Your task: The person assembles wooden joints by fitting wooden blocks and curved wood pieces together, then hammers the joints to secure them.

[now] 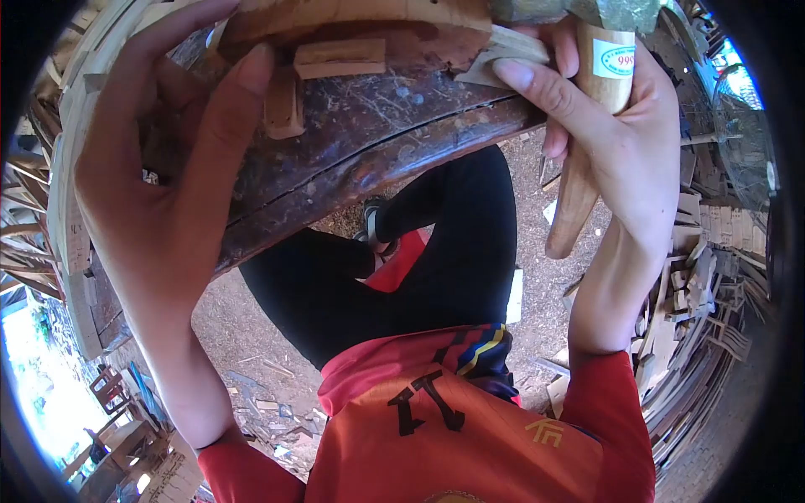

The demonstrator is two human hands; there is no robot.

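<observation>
My right hand is closed around the wooden handle of a hammer, which carries a white sticker with red digits. The hammer's dull greenish head shows at the top edge. The thumb of that hand also presses on a pale flat piece of wood at the right end of a curved wooden piece. My left hand grips the left end of this curved piece, thumb in front, other fingers partly hidden. Two small wood blocks lie against the curved piece, near my left thumb.
A dark, worn wooden bench with a long crack lies under the work, above my legs. Wood scraps litter the ground. Stacked offcuts are at the right, and long boards stand at the left.
</observation>
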